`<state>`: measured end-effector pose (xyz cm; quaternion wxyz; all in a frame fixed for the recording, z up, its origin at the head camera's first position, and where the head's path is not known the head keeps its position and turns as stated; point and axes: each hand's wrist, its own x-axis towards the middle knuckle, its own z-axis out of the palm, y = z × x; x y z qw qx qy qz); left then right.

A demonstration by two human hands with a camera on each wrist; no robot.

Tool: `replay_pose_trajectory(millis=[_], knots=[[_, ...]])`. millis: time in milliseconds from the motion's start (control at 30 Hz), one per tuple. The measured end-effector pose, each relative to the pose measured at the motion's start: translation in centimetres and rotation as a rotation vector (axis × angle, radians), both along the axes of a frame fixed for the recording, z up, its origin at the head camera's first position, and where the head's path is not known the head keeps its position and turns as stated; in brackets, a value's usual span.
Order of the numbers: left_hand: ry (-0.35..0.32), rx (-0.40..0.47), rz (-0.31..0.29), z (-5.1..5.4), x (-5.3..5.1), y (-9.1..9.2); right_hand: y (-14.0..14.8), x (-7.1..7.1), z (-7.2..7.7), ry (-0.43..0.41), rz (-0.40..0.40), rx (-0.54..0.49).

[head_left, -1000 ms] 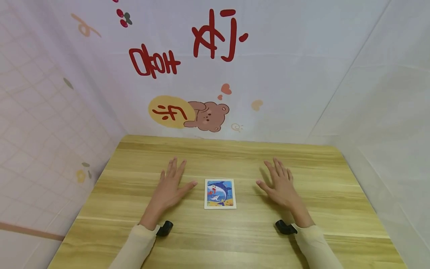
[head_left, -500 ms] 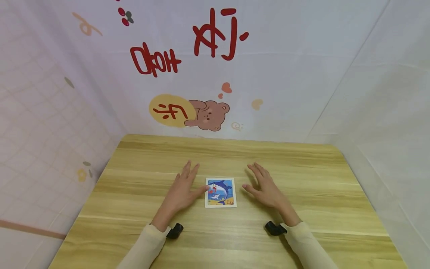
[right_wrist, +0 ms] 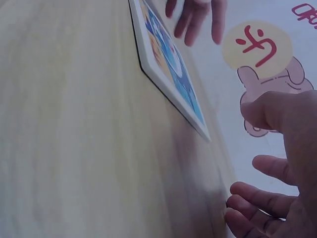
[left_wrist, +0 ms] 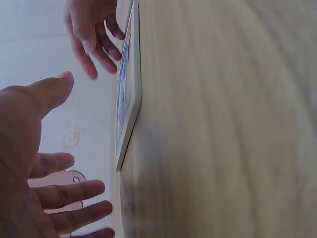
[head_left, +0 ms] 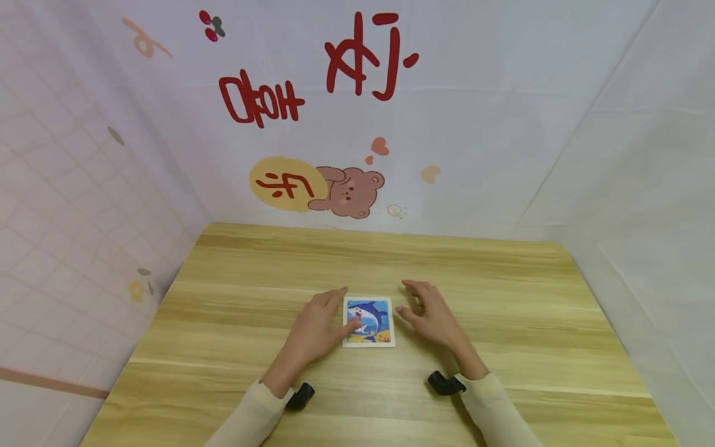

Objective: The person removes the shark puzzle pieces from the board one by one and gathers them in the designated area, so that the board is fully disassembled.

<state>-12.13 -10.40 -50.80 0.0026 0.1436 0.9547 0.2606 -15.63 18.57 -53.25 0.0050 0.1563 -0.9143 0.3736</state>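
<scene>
A flat picture board [head_left: 381, 326] with a white border and a blue whale picture lies on the wooden table. At its left side in the head view is the left hand [head_left: 318, 323], its thumb reaching over the picture. The left wrist view shows that hand [left_wrist: 34, 148] with spread fingers, apart from the board [left_wrist: 130, 99]. To the right of the board, the right hand [head_left: 432, 315] holds nothing, fingers slightly bent and thumb towards the edge. In the right wrist view the right hand [right_wrist: 282, 163] is clear of the board [right_wrist: 171, 64].
The wooden table [head_left: 475, 267] meets a white wall cloth [head_left: 480, 112] with red characters and a printed bear [head_left: 354, 192]. Cloth walls also stand at both sides. A black device [head_left: 300, 396] is on the left wrist, another [head_left: 445, 383] on the right.
Both hands have moved inward towards the board from either side. The left thumb, formerly left of the board, is now over the picture. The board lies in about the same place.
</scene>
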Motion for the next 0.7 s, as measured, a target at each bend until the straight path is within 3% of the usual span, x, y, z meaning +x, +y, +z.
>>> replay_pose_trajectory(millis=[400,700], knots=[[0.009,0.005,-0.181,-0.9,0.2,1.5,-2.2,-0.1,0.3,0.031,0.002,0.006],[-0.047,-0.045,-0.305,-1.1,0.8,2.3,-2.4,-0.2,0.2,-0.033,-0.001,0.045]])
